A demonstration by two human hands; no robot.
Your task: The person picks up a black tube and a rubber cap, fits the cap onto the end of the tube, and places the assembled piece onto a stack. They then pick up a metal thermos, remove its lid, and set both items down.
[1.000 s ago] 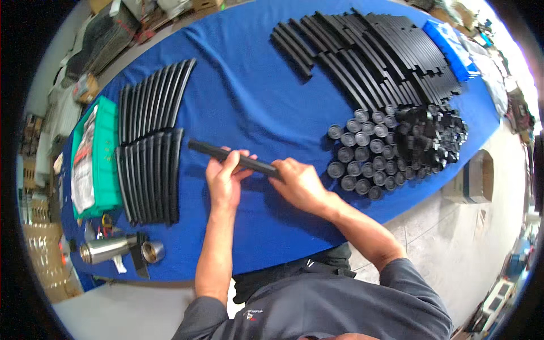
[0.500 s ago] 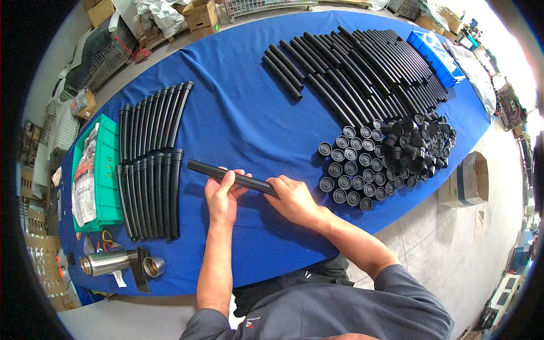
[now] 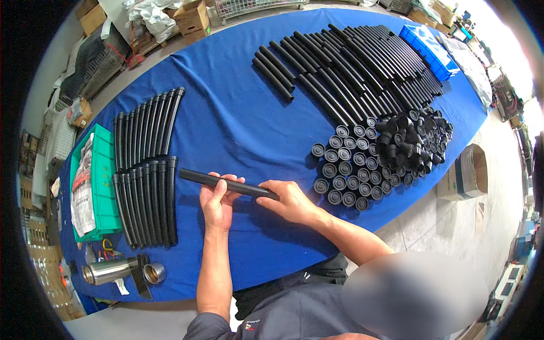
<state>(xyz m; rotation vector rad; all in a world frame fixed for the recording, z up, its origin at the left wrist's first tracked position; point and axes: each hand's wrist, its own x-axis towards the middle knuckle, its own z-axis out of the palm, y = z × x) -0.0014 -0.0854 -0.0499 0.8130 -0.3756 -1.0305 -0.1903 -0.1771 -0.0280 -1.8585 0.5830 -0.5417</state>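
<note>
One black tube [image 3: 249, 189] sits over the blue-covered desk [image 3: 226, 116] — left hand [image 3: 215, 209] wrapped about its middle, right hand [image 3: 290, 203] closed round its end (two-point support, presumably for steadiness).

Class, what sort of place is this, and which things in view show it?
Probably a workshop or small assembly area: many black tubes and round black caps lie on a blue-covered table, and a cardboard box stands on the floor.
</note>
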